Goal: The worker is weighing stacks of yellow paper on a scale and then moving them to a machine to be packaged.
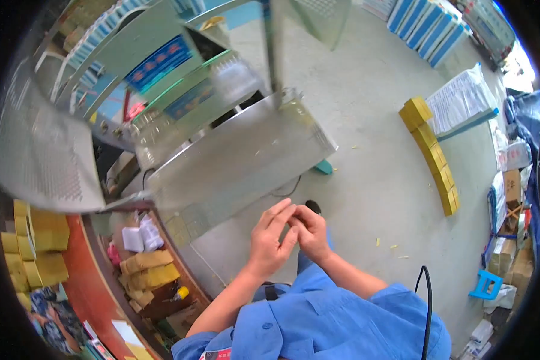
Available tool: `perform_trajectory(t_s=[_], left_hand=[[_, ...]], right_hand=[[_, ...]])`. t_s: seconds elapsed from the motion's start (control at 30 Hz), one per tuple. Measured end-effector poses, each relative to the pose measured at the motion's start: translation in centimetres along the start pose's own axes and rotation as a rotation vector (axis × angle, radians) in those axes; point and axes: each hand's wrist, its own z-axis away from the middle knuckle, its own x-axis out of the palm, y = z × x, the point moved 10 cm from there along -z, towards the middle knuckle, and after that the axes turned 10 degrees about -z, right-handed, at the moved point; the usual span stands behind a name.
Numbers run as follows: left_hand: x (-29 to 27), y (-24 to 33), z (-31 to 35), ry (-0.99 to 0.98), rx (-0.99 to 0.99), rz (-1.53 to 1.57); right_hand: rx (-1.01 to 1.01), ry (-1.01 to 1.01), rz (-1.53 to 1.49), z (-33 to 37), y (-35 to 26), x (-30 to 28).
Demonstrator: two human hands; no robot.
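Observation:
My left hand [271, 237] and my right hand [311, 233] meet at the fingertips in front of my blue shirt. The left fingers reach toward the right hand, with the thumb curved in below them. My right fingers are bent and pressed in against the left ones. Whatever lies between the fingertips, if anything, is too small or hidden to make out. Just beyond the hands, a metal tray [246, 157] projects from a pale green machine [153, 63]. Neither hand touches it.
At the left, a red-brown table [89, 267] bears yellow boxes [49, 231]; a shelf beside it holds flattened yellow packets [153, 276]. A perforated metal sheet [48, 156] juts out above. To the right stand a row of yellow boxes [431, 153], a wrapped stack [462, 102] and a blue stool [486, 284].

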Motion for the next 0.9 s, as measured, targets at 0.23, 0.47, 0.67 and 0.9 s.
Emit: perform_trajectory(t_s=[0.23, 0.47, 0.67, 0.9], left_hand=[[11.4, -4.3, -16.3, -0.01, -0.053, -0.136], [19.4, -5.4, -22.4, -0.276, 0.098, -0.466], [20.9, -6.5, -22.3, -0.41, 0.044, -0.631], [19.9, -6.7, -22.5, -0.394, 0.018, -0.573]], right_hand=[[-0.015, 0.251, -0.091, -17.0, -0.3, -19.1], [0.297, 0.258, 0.259, -30.1, 23.7, -29.2], [0.201, 0.134, 0.569, -35.7, 35.1, -26.7], [0.288, 0.039, 0.42, -35.6, 37.4, -23.7]])
